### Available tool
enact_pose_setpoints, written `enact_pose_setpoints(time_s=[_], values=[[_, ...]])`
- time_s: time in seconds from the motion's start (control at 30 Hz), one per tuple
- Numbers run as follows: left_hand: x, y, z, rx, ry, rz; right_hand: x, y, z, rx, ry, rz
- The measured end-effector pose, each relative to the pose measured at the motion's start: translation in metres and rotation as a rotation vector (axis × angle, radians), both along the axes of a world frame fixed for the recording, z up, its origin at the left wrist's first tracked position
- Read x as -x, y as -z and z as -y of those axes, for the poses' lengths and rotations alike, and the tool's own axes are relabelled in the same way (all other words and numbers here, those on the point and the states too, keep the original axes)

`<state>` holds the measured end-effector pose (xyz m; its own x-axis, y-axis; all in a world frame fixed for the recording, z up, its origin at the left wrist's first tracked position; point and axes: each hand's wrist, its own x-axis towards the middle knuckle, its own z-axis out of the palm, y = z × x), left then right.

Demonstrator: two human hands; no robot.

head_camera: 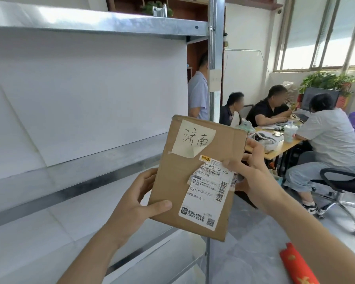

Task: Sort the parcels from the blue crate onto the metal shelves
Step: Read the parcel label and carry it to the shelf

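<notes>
Both hands hold one flat cardboard parcel (195, 175) upright in the air, in front of the metal shelves (94, 27) near their right-hand upright post (215, 58). The left hand (139, 203) grips the parcel's lower left edge, thumb across the face. The right hand (254, 173) grips the right edge, thumb on the printed shipping label (209, 193). A handwritten paper note (193, 138) is taped to the parcel's upper left corner. The shelf boards in view carry white sheets.
</notes>
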<state>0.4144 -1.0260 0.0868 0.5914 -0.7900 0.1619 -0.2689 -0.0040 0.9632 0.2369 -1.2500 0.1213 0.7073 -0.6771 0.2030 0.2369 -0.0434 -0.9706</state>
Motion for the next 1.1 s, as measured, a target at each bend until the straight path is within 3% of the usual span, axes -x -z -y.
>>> enact_pose_setpoints(time_s=[0.23, 0.4, 0.87, 1.1], values=[[-0.041, -0.027, 0.009, 0.023, 0.139, 0.086, -0.022, -0.025, 0.021, -0.025, -0.092, -0.011], [-0.074, -0.051, 0.012, 0.025, 0.258, 0.166, -0.047, -0.04, 0.037, -0.103, -0.041, 0.044], [-0.145, -0.069, 0.086, 0.314, -0.129, 0.134, -0.117, -0.061, 0.102, -0.168, -0.113, 0.034], [-0.16, -0.069, 0.129, 0.321, -0.273, 0.155, -0.157, -0.057, 0.125, -0.181, -0.1, -0.002]])
